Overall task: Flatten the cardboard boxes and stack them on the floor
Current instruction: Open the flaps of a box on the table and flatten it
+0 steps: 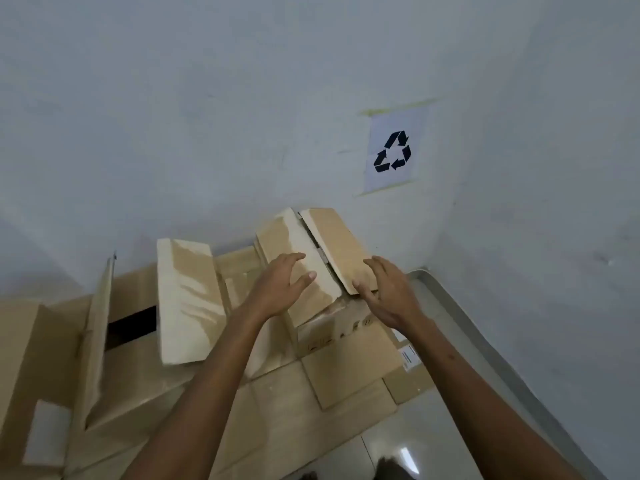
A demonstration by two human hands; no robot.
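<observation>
A small upright cardboard box (329,327) stands near the wall with its two top flaps raised. My left hand (280,289) rests flat on the left flap (294,244), fingers spread. Against the near corner of the right flap (339,247) lies my right hand (388,292), fingers apart. A pile of flattened cardboard (284,403) lies on the floor under and around the box. A larger box (138,348) with upright flaps (187,299) stands to the left.
A white wall with a taped recycling-symbol sign (394,150) rises straight ahead. Another wall closes the right side above a grey skirting strip (485,344). Glossy white floor tiles (408,445) show at the bottom right. More cardboard (20,358) fills the left edge.
</observation>
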